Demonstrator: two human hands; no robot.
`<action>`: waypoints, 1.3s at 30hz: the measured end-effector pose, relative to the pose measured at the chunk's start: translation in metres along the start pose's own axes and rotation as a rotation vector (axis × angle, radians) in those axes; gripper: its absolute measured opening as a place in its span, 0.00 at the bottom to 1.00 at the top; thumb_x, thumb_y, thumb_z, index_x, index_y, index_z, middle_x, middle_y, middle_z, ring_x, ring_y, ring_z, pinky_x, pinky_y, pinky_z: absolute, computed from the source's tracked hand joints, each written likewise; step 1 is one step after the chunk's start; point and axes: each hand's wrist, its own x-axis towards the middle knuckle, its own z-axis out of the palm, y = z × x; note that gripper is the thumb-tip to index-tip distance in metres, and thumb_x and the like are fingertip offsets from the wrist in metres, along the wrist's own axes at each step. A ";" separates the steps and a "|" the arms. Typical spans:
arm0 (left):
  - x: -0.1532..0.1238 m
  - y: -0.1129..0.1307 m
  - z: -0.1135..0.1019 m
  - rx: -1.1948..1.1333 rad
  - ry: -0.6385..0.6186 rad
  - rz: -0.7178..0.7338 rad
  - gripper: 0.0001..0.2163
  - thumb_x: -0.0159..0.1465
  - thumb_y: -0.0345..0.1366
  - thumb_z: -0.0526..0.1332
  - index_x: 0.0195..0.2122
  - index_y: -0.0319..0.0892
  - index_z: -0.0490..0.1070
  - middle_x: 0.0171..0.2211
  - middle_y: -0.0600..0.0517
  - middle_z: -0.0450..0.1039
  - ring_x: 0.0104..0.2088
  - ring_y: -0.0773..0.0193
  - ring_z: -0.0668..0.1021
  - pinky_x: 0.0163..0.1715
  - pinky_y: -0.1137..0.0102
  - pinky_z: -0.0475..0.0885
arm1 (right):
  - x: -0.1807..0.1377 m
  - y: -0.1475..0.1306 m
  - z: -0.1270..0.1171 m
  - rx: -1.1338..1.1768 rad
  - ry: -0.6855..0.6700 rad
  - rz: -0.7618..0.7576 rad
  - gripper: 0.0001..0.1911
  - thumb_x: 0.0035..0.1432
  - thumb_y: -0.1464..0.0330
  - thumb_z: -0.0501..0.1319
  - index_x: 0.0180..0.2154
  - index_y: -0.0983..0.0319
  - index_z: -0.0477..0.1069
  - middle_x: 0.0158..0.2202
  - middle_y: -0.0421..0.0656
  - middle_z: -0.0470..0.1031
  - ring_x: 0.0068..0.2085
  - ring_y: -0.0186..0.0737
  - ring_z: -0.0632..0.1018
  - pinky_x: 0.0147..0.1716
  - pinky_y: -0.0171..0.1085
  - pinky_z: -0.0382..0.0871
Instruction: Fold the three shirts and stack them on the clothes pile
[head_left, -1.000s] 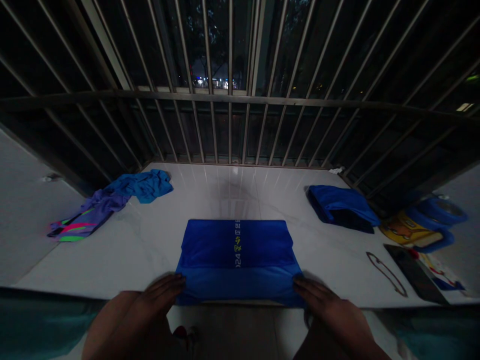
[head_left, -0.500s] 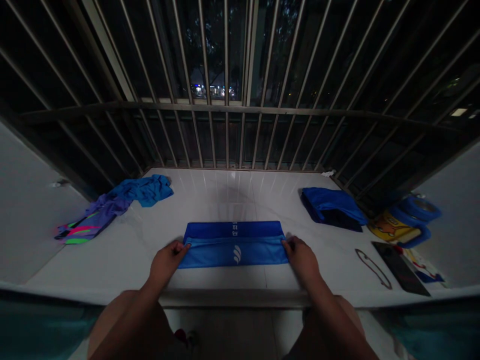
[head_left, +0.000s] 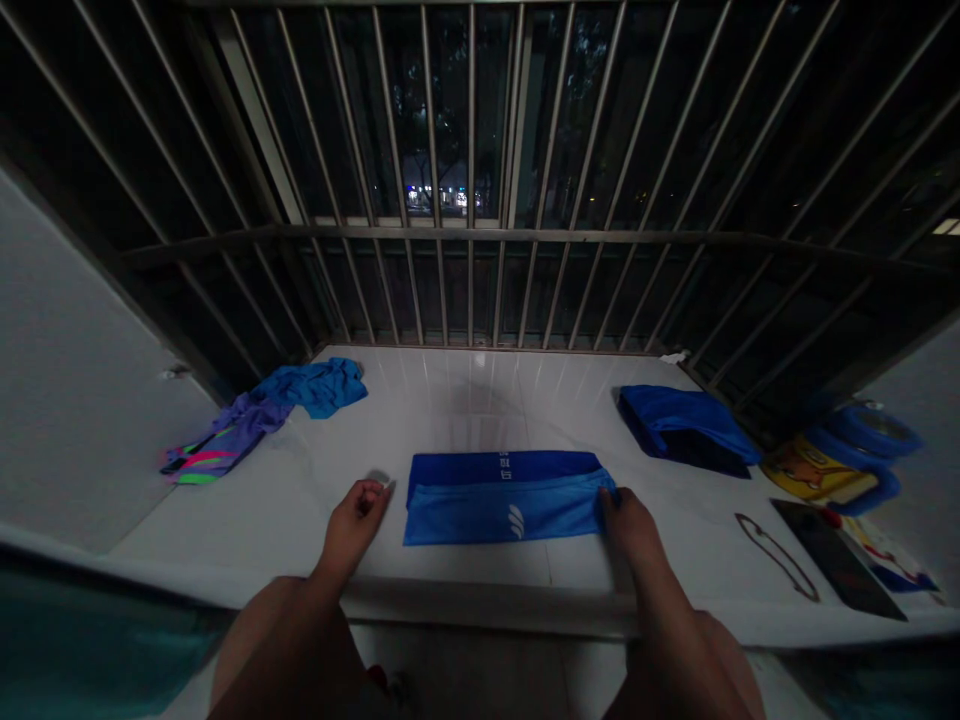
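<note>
A blue garment folded into a long strip lies on the white tiled ledge, a white logo on its front layer. My right hand pinches the strip's right end. My left hand sits just left of the strip, off the cloth, fingers loosely curled and holding nothing.
A crumpled blue cloth and a purple striped garment lie at the far left. A folded dark blue pile sits at the right, with a thin loop, a dark flat object and blue tape rolls beyond. Metal window bars close the back.
The garment's near half was folded away from me over the far half, making a narrow strip. My left hand then let go and moved slightly left; my right hand still holds the right end.
</note>
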 end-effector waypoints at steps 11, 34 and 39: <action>0.012 0.004 0.003 0.254 -0.139 -0.023 0.17 0.72 0.52 0.55 0.34 0.46 0.73 0.28 0.55 0.75 0.31 0.59 0.77 0.34 0.67 0.65 | 0.011 -0.071 -0.029 0.164 0.197 -0.147 0.18 0.65 0.63 0.62 0.54 0.58 0.79 0.51 0.50 0.85 0.48 0.52 0.86 0.45 0.42 0.75; 0.008 0.016 0.004 0.457 -0.120 -0.051 0.13 0.74 0.42 0.56 0.31 0.47 0.69 0.27 0.56 0.73 0.30 0.61 0.75 0.31 0.70 0.57 | -0.177 -0.097 0.159 -0.006 0.051 -1.144 0.19 0.63 0.63 0.76 0.53 0.59 0.79 0.51 0.49 0.84 0.55 0.54 0.82 0.66 0.53 0.73; 0.007 0.013 0.003 0.474 -0.134 -0.047 0.15 0.74 0.46 0.55 0.32 0.48 0.69 0.27 0.55 0.74 0.30 0.60 0.75 0.31 0.69 0.57 | -0.155 -0.025 0.141 -0.104 0.281 -1.050 0.30 0.65 0.74 0.69 0.66 0.54 0.74 0.45 0.47 0.84 0.54 0.55 0.81 0.63 0.53 0.74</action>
